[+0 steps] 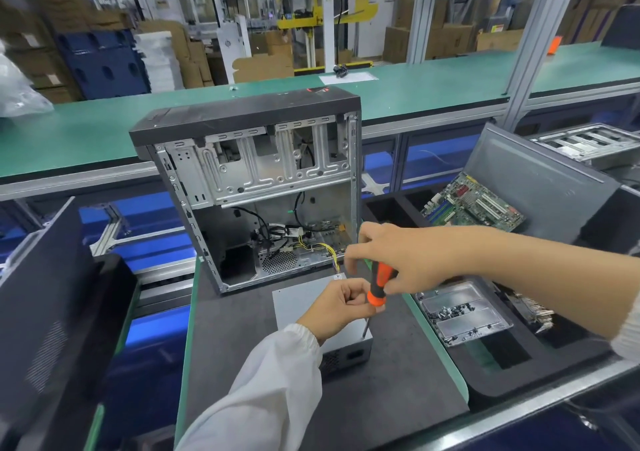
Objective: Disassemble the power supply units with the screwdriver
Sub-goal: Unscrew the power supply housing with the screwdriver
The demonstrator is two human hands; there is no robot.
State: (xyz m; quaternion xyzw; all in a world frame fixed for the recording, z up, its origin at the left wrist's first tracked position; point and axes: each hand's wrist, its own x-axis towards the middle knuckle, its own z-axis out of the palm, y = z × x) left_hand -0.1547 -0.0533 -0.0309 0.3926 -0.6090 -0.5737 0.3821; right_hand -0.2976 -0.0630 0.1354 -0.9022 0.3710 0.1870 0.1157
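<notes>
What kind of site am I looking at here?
Most likely an electronics teardown line in a factory or recycling plant: an opened computer case on the bench, a pulled motherboard in a bin, a tray of loose screws, and stacked cardboard boxes behind.

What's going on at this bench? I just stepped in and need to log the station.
A person is working on a grey power supply unit lying on the dark mat in front of an opened computer case. Both the left hand and the right hand hold an orange-handled screwdriver, tip down at the unit's near right corner. Loose screws lie in a metal tray to the right.
</notes>
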